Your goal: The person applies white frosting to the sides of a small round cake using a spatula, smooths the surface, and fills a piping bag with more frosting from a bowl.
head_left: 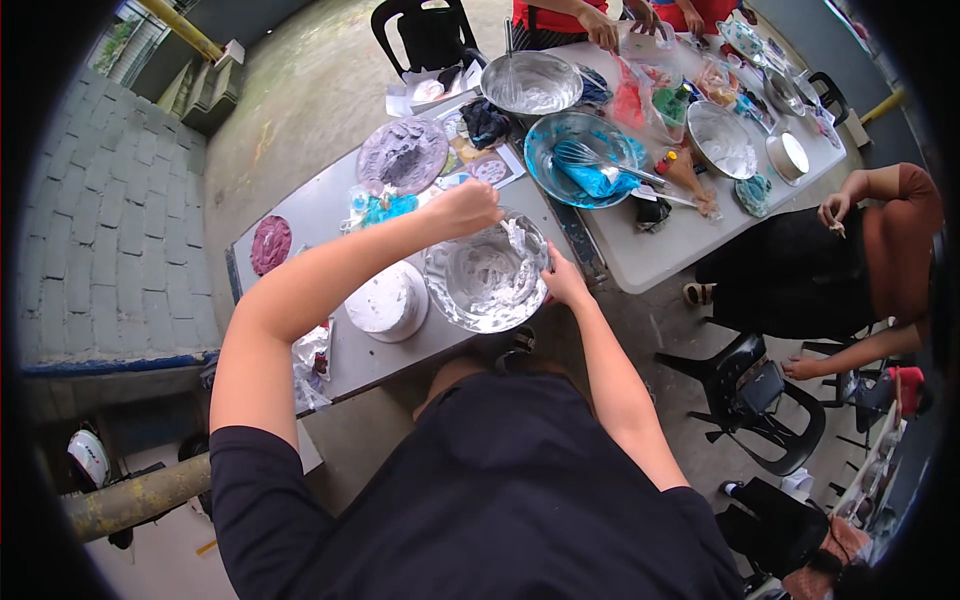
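Note:
A metal mixing bowl [455,300] with white cream [500,280] smeared over its inside is at the table's near edge, slightly tilted. My left hand [470,207] is closed in a fist above its far rim. A cream-coated tool [516,238] runs down from that fist into the bowl; its handle is hidden, so its exact kind is unclear. With my right hand [566,278] I grip the bowl's right rim. Just left of the bowl, a round cake [383,298] covered in white cream stands on a white round stand.
Beyond lie a purple cream-covered round board [402,155], a small purple round [271,245] and blue-stained plastic [388,207]. A second table [640,255] at right holds a blue-smeared bowl [550,140] with a whisk and piping bags. People stand around it; black chairs [745,400] are behind right.

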A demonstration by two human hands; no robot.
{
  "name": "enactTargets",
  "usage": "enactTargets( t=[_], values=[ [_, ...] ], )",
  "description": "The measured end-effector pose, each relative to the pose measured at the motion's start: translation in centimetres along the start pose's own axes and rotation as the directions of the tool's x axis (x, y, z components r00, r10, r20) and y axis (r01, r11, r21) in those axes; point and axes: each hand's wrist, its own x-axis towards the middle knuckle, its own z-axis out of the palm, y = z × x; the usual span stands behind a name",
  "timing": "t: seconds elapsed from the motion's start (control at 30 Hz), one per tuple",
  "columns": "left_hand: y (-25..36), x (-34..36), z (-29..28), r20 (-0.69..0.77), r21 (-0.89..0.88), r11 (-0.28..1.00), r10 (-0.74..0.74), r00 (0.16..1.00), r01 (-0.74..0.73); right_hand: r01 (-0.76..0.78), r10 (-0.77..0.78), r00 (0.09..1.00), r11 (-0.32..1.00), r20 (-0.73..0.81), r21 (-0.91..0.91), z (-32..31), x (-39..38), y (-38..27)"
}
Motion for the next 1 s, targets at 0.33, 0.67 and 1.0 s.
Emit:
enactTargets(
  t=[0.33, 0.67, 1.0],
  values=[
    [-1.4, -2.4, 6.0, 0.187, -0.017, 0.974, -0.218, 0.958, 0.225, 0.202, -0.206, 0.977, 0.977, -0.059, -0.071, 0.6, -1.2, 0.0],
    [8.3, -12.8, 11.4, 0.641, -0.458, 0.335, -0.517, 0.567, 0.823, -0.003, 0.009, 1.0, 0.895, -0.012, 0.446, 0.8, -1.9, -2.4],
    [19.2, -8.1, 6.1, 0.604, -0.73, -0.197, -0.634, 0.483, 0.654, 0.016, 0.003, 0.998, 0.942, -0.058, 0.336, 2.9, -1.1, 1.8]
  ],
)
